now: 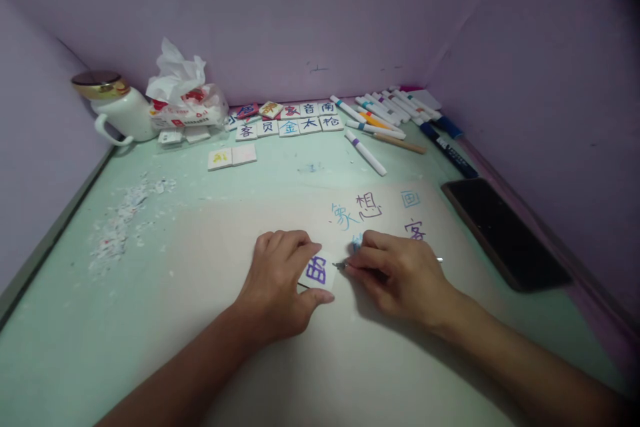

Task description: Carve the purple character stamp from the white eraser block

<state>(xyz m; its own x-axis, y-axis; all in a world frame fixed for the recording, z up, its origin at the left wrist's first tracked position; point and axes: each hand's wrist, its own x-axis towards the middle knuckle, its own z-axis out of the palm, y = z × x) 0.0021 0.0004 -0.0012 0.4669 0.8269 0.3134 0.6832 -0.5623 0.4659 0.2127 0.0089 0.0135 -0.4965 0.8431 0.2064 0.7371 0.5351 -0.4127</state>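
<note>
Head view: your left hand (pixel 277 283) grips a white tile (pixel 316 271) near the middle of the tabletop (pixel 120 340). The tile, marked with a purple character, sits between your thumb and fingers: the index finger lies at its far edge, the thumb at its near edge, and the right side is left exposed. Your right hand (pixel 407 273) is closed in a pinch on a slim metal-tipped tool (pixel 341 266), the tip directed at that exposed side. Whether the tip touches cannot be told. Pale shavings (pixel 117 233) are scattered toward the left edge. A dark phone (pixel 505 233) lies along the right edge, with marker pens (pixel 383 109) grouped toward the far right corner. Lettered tiles (pixel 311 125) stand in rows near the back edge; a tissue pack (pixel 187 113) and a white mug (pixel 125 117) occupy the far left corner.
</note>
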